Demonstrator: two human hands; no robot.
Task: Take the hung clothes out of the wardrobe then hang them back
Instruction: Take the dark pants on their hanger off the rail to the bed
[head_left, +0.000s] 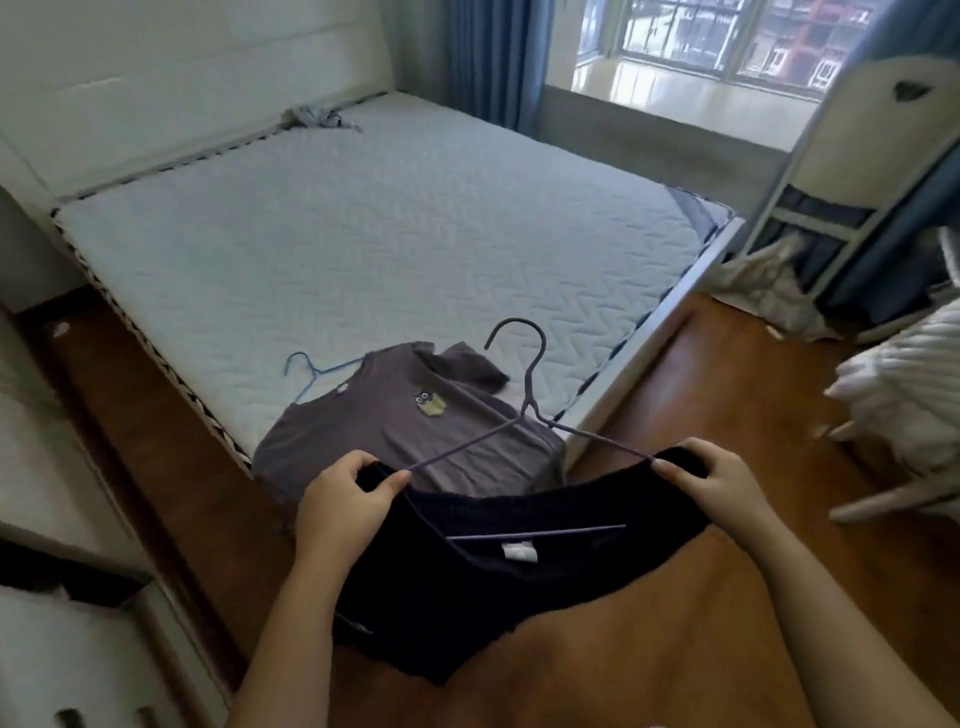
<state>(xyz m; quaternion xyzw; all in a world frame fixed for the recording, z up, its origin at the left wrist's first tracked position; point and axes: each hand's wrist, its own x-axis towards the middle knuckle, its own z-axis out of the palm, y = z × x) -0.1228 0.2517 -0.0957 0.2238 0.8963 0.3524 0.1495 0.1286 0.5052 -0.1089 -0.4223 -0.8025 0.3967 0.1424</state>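
— Holding the dark garment (483, 587) up over the wooden floor (675, 597), are we?

— We are. Our left hand (345, 499) pinches one end of its neckline, thumb and fingers clamped on the cloth, and our right hand (714, 480) grips the other end the same way, fingers closed over the fabric.

— And the grey hanger (530, 395)?

— Its two arms run into the neckline near each hand; its hook rises above the bed's edge. The lower bar shows inside the collar, just above a white label (519, 552).

— What lies on the mattress (389, 234)?

— A grey-brown T-shirt (410, 441) with a small owl patch, spread flat at the near corner and partly hanging over the edge. A blue hanger (311, 371) lies beside its collar, touching it.

— Anything farther off?

— A crumpled grey cloth (317, 117) at the headboard (197, 88), and blue curtains (493, 57) beside the window (717, 36).
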